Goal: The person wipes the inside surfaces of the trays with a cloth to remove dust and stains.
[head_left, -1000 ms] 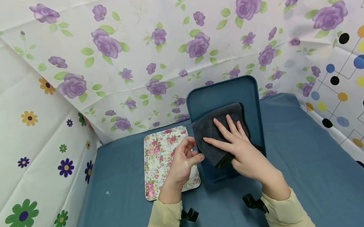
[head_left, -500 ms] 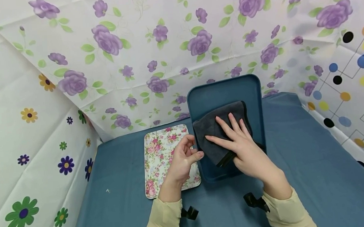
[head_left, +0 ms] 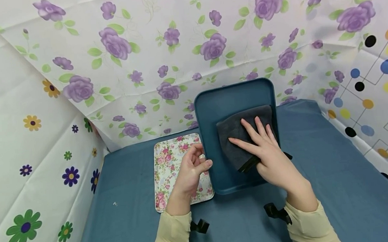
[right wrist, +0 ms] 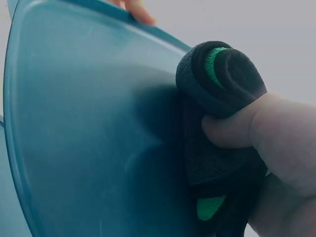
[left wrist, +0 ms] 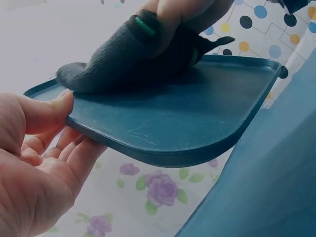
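A blue rectangular tray (head_left: pixel 209 106) is raised and tilted, its inner face turned up. My left hand (head_left: pixel 189 171) pinches its left rim, thumb over the edge and fingers below, plain in the left wrist view. On the tray lies a folded dark grey cloth (head_left: pixel 228 126) with black edging and green patches showing at its folds (right wrist: pixel 215 64). My right hand (head_left: pixel 267 154) lies over this cloth with fingers spread. In the right wrist view its thumb (right wrist: pixel 229 131) is tucked against the folded cloth, holding it to the fingers.
A white tray with pink flowers (head_left: pixel 166 165) lies on the blue tabletop cloth (head_left: pixel 128 189), partly under my left hand. Behind stands a purple-flowered wall sheet (head_left: pixel 140 87); a dotted sheet (head_left: pixel 368 84) is on the right and a daisy-patterned one (head_left: pixel 48 141) on the left.
My right hand and the cloth have slid right across the blue tray. Over the last half second, the tray and my left hand have shifted slightly left.
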